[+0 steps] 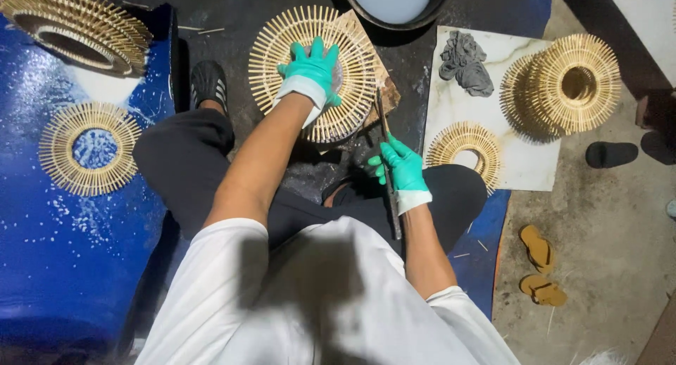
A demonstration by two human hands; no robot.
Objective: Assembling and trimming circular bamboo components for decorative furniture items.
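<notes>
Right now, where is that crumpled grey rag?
In the head view the grey rag lies at upper right, on the far corner of the white board, just left of the stack of stick rings and right of the dark bowl.

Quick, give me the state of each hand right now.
Left hand: open, fingers spread, pressing flat on the stick ring.
Right hand: closed around a thin tool.
</notes>
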